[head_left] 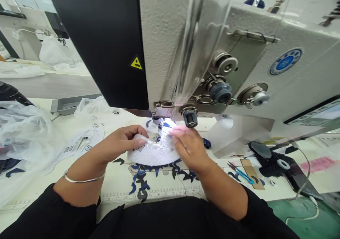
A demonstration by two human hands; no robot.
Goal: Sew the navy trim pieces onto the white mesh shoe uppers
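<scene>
Sewing machine (162, 47) above white fabric (154, 154) in left hand (126, 141)

A thin silver bangle (84, 181) accompanies a black, seemingly short-sleeved top (164, 217).

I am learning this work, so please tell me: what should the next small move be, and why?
Perhaps ease the right hand slightly back: it looks close to the lit spot under the sewing machine, while the left hand holds the white piece.

The pale table (117, 177) bears dark curved scraps (140, 177), a cardboard strip (249, 167) and a grey tray (61, 108)
</scene>
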